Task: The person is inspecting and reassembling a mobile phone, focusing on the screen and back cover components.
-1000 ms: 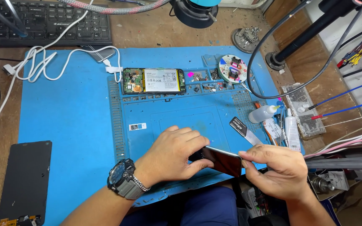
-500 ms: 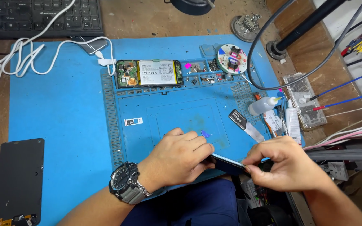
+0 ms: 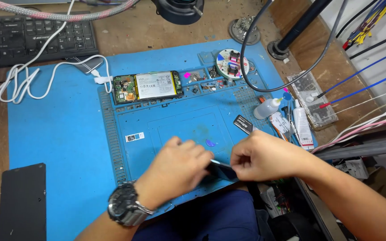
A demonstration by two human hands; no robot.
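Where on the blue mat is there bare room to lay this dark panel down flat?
Bare mat lies left of the ridged strip, below the white cable. The recessed square under the opened phone is also free. The right edge is crowded: squeeze bottle, tubes, tools.

A big mat (image 3: 59,134) lies on the bench (image 3: 157,31). An opened phone (image 3: 147,86) lies on the mat's far part. The keyboard (image 3: 32,38) sits far left, behind the mat. A small bottle (image 3: 266,108) lies right. A flat panel (image 3: 21,201) lies near left.
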